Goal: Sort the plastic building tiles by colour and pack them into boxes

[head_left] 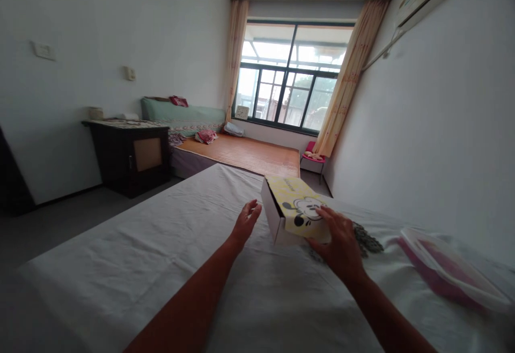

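Observation:
A white cardboard box [277,224] with a yellow lid [292,192] bearing a cartoon mouse face is over the white sheet, tilted. Its lid stands slightly raised along the left side, leaving a dark gap. My right hand [341,243] grips the box at its near right corner, fingers on top and thumb at the front side. To the left of the box, my left hand [246,223] is held up with its fingers loosely extended, apart from the box and holding nothing. Partly hidden behind my right hand lies a dark grey-green, fuzzy-looking item [368,239].
On the right of the white-sheeted surface [153,251] sits a pink plastic container with a translucent lid [450,262]. Beyond are a bed with an orange-brown mat [241,152], a dark cabinet [129,154] at left, and a pink chair [313,154] below the curtain.

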Available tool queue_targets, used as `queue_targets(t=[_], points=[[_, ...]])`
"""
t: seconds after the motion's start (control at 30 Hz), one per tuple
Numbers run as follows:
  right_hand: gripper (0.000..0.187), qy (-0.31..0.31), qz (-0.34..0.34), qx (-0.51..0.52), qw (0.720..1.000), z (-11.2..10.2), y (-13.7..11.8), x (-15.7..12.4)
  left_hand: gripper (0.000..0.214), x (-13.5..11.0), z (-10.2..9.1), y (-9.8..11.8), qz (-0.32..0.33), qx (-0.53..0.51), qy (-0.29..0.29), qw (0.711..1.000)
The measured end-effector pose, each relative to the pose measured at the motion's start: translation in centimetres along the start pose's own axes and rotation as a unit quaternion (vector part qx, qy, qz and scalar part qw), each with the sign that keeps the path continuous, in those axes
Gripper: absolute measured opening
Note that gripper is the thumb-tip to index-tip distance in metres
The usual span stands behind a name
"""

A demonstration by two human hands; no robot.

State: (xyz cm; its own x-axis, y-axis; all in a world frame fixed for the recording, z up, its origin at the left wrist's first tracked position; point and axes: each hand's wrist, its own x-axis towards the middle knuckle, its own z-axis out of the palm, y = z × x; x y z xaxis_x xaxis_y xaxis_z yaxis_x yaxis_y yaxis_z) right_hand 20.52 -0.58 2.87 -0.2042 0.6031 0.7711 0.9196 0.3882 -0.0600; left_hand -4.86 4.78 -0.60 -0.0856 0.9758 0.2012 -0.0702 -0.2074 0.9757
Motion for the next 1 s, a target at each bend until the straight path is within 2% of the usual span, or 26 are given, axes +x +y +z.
queue_targets(t=[0.1, 0.2, 0.3, 0.4, 0.47, 0.53, 0.63, 0.73, 0.83, 0.93, 1.0], points=[[0.064, -0.016, 0.004, 0.031, 0.999, 0.9, -3.4, -2.2, 0.057, -0.1, -0.8, 0.5, -0.042, -0.038, 0.005, 0.998], [0.063, -0.02, 0.014, 0.049, 0.999, 1.4, -4.2, -3.4, 0.055, -0.3, -1.2, 0.6, -0.089, -0.05, -0.019, 0.995], [0.064, -0.002, 0.032, 0.065, 0.997, 1.2, -3.5, -3.8, 0.05, -0.4, -1.3, 0.5, -0.106, -0.042, -0.033, 0.993], [0.066, 0.034, 0.078, 0.097, 0.992, 0.8, -2.2, -3.9, 0.046, -0.4, -1.1, 0.3, -0.089, -0.028, -0.04, 0.995], [0.068, 0.052, 0.133, 0.134, 0.981, 0.5, -1.2, -3.8, 0.046, -0.3, -1.0, 0.2, -0.077, -0.018, -0.041, 0.996], [0.07, 0.075, 0.209, 0.183, 0.958, 0.0, 0.1, -3.6, 0.047, -0.3, -0.9, 0.1, -0.074, -0.004, -0.039, 0.997], [0.073, 0.145, 0.318, 0.235, 0.907, -0.9, 2.8, -3.0, 0.049, -0.2, -0.8, 0.1, -0.075, 0.013, -0.038, 0.996], [0.066, 0.232, 0.383, 0.289, 0.846, -2.0, 6.4, -2.8, 0.05, 0.0, -0.7, 0.0, -0.075, 0.018, -0.049, 0.996], [0.056, 0.273, 0.446, 0.389, 0.758, -3.3, 10.4, -3.5, 0.05, 0.2, -0.7, -0.2, -0.073, 0.022, -0.066, 0.995], [0.057, 0.284, 0.525, 0.464, 0.654, -4.2, 13.6, -5.1, 0.05, 0.3, -0.6, -0.4, -0.066, 0.027, -0.078, 0.994], [0.059, 0.294, 0.56, 0.489, 0.601, -4.4, 15.1, -6.1, 0.051, 0.3, -0.6, -0.5, -0.06, 0.028, -0.081, 0.995]])
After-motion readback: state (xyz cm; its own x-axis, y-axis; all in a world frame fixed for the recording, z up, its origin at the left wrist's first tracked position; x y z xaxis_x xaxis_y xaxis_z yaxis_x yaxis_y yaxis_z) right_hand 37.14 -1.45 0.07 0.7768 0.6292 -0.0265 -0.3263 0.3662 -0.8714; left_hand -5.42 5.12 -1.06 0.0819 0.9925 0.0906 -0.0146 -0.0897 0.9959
